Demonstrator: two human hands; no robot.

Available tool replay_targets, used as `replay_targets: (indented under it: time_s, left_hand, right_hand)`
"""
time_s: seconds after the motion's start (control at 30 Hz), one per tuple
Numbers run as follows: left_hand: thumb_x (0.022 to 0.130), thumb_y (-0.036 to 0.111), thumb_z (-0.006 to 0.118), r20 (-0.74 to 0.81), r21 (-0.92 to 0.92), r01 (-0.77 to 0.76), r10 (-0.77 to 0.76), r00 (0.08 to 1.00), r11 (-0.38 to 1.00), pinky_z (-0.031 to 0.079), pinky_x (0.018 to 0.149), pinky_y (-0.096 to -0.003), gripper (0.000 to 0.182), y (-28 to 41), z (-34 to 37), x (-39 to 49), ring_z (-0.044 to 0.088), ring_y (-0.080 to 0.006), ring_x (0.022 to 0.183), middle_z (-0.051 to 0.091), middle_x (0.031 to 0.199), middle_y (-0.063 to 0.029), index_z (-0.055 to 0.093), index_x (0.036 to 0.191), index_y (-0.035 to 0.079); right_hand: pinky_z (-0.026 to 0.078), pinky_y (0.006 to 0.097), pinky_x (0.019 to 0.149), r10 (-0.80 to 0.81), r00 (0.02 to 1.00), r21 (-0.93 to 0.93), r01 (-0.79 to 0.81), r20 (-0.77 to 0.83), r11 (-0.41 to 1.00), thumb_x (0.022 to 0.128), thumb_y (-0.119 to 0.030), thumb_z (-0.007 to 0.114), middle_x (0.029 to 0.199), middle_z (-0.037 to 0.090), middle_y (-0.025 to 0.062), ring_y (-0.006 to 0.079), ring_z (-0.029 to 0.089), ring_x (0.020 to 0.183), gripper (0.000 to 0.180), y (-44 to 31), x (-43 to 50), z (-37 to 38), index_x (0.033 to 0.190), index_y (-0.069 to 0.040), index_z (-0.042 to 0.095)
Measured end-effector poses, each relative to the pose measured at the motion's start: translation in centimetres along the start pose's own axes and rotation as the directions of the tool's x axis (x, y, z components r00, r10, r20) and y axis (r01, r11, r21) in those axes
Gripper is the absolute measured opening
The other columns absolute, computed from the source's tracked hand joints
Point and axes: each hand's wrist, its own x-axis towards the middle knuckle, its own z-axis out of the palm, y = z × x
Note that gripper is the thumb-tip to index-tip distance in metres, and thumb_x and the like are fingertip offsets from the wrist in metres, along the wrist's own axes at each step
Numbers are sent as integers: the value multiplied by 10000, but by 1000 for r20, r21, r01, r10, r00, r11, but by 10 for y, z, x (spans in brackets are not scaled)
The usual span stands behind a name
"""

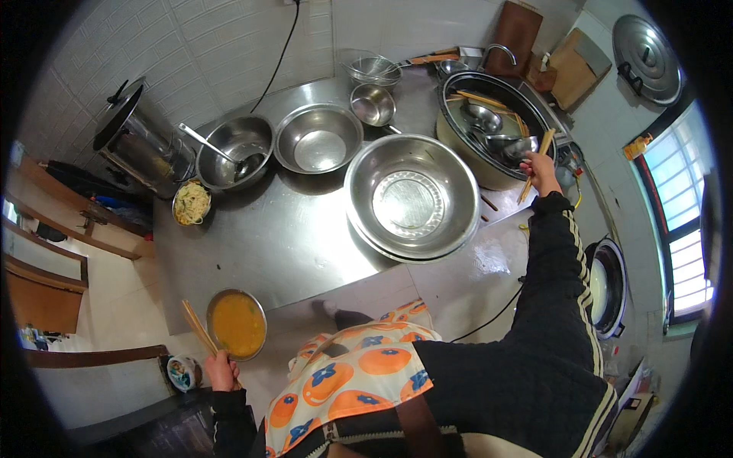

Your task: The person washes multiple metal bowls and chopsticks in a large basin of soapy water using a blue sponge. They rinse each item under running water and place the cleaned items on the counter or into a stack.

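My left hand (222, 371) grips several wooden chopsticks (197, 323) and is at the rim of a steel bowl of orange-yellow liquid (237, 324); whether it also holds the bowl is unclear. At the right, my right hand (538, 167) is closed on more wooden chopsticks (547, 140), beside the rim of a large dark-rimmed pot (448, 126). In that pot lie steel ladles (483, 117) and further chopsticks. A wide steel basin (409, 197), apparently stacked on another, stands between my hands on the steel table (269, 229).
Along the wall stand an empty steel basin (319, 140), a basin with a ladle (236, 134), a small saucepan (373, 105) and wire strainers (373, 71). A bowl of noodles (192, 203) sits at the table's left edge. A black-rimmed pan (607, 286) is beyond my right arm.
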Motion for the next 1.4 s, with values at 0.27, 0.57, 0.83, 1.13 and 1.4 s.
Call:
replay_targets:
  time_s: [0.27, 0.57, 0.83, 1.13, 1.4]
  left_hand:
    - [880, 123, 546, -36, 51, 5, -3, 999, 999, 302, 343, -252, 94, 0, 44, -71, 391, -106, 391, 418, 562, -1, 477, 822, 92]
    - [865, 115, 564, -93, 83, -10, 17, 996, 997, 301, 346, -264, 102, 34, 164, -173, 392, -115, 390, 403, 554, -8, 490, 803, 83]
    - [870, 127, 606, 60, 173, -18, 7, 998, 985, 294, 376, -256, 135, 89, 329, -243, 376, -99, 409, 408, 573, 16, 501, 798, 80]
    - [898, 102, 580, 500, 214, -111, -11, 866, 970, 274, 396, -235, 105, 149, 502, -264, 340, -59, 436, 419, 611, 33, 517, 833, 50]
    - [994, 330, 579, 767, 73, -163, 49, 640, 984, 281, 438, -217, 247, 173, 603, -250, 336, -37, 491, 443, 724, 38, 517, 961, 94]
  right_hand:
    - [559, 287, 521, 317, 876, 258, -421, 364, 869, 958, -106, 577, 963, 648, 185, 181, 601, 632, 203, -39, 16, -45, 1065, 37, 482]
    - [534, 305, 724, -199, 958, -45, 213, 205, 976, 953, -169, 598, 1019, 621, 141, 212, 619, 825, 249, -92, 100, -16, 1143, -13, 560]
    - [526, 305, 869, 123, 171, -133, 48, 978, 990, 951, -219, 628, 1163, 635, 71, 172, 637, 1017, 374, -48, -64, -25, 1284, -58, 570]
    - [502, 428, 981, 131, 65, -77, -534, 989, 842, 971, -302, 579, 1439, 430, 94, 235, 515, 1248, 675, -40, -118, -30, 1520, -136, 224]
    - [567, 506, 882, 94, 546, 296, -581, 832, 758, 907, -242, 567, 1288, 574, 137, 316, 593, 1169, 474, -55, -65, -64, 1317, -22, 477]
